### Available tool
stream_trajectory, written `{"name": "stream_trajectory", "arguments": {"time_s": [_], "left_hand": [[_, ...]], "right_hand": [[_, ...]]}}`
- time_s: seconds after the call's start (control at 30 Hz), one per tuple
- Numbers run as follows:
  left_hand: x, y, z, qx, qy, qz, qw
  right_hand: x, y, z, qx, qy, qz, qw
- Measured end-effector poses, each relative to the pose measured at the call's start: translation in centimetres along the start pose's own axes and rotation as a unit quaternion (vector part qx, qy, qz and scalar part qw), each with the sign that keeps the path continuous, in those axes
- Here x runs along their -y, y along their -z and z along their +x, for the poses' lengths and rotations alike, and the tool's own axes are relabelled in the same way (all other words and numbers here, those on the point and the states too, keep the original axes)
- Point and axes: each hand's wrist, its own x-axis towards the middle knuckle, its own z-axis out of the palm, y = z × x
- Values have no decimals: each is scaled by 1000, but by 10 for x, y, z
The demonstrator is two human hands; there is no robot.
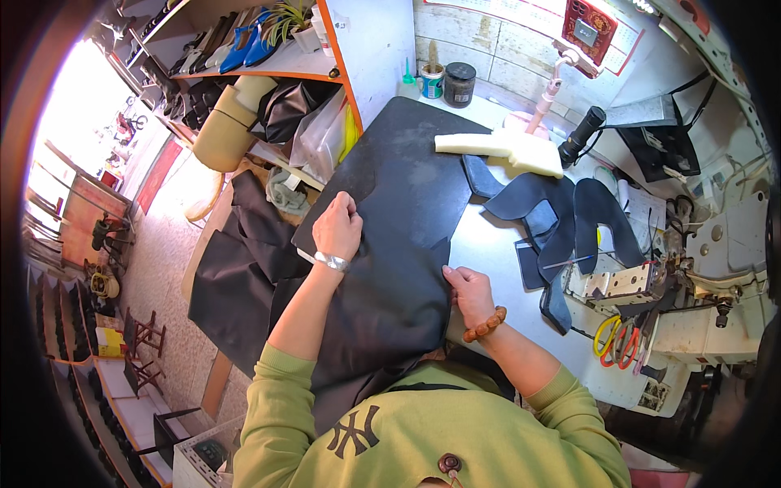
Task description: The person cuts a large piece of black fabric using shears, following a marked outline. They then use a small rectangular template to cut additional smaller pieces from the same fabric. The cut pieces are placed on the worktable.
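A large sheet of soft black material [378, 317], like leather or cloth, lies over the near part of a dark cutting mat [407, 163] and hangs down toward my lap. My left hand [338, 230], with a metal watch at its wrist, is closed at the sheet's upper left edge, fingertips curled out of sight. At the right edge, my right hand [469, 291] pinches the sheet between thumb and fingers; a brown bead bracelet circles that wrist. More black material [236, 268] drapes in folds off the table's left side.
Dark curved cut pieces [553, 203] and cream foam [508, 149] lie on the white table's right side. Beyond them are scissors with yellow and red handles [616, 342] and a sewing machine [716, 252]. A black flashlight [581, 136] and jars [460, 84] stand at the back. Shelves [268, 61] hold shoes.
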Motion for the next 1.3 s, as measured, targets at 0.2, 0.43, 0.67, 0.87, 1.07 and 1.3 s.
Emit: {"name": "stream_trajectory", "arguments": {"time_s": [0.2, 0.43, 0.67, 0.87, 1.07, 1.3], "left_hand": [[2, 0, -4, 21, -62, 95, 993], [12, -11, -10, 12, -111, 105, 988], [3, -8, -12, 14, -114, 96, 989], [-10, -12, -28, 9, -150, 234, 961], [-16, -27, -58, 46, -66, 291, 953], [14, 1, -125, -134, 68, -53, 987]], "right_hand": [[7, -5, -3, -15, 15, -33, 999], [9, -5, -2, -16, 17, -53, 998], [12, -1, 0, 12, -17, -85, 996], [59, -19, 10, -2, 409, -365, 836], [57, -106, 70, 179, 303, -385, 853], [13, -113, 67, 81, 335, -605, 718]]}}
